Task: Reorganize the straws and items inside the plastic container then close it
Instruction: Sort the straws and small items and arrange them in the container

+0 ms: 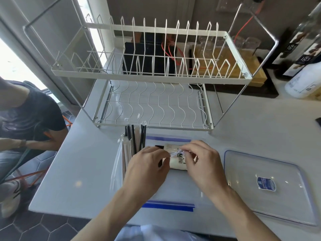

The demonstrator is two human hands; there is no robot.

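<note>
Lid right of container

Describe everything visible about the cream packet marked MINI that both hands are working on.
The cream packet is a small, pale, soft-looking pack with dark letters reading MINI across its face and a black piece at its left end. It lies flat inside the clear plastic container, right of the upright straws. A thin white tie crosses its top; the left hand and right hand each pinch that tie, partly covering the packet.

We're up at head height, one wide-angle view looking forward and down, close over the desk, rack beyond.
</note>
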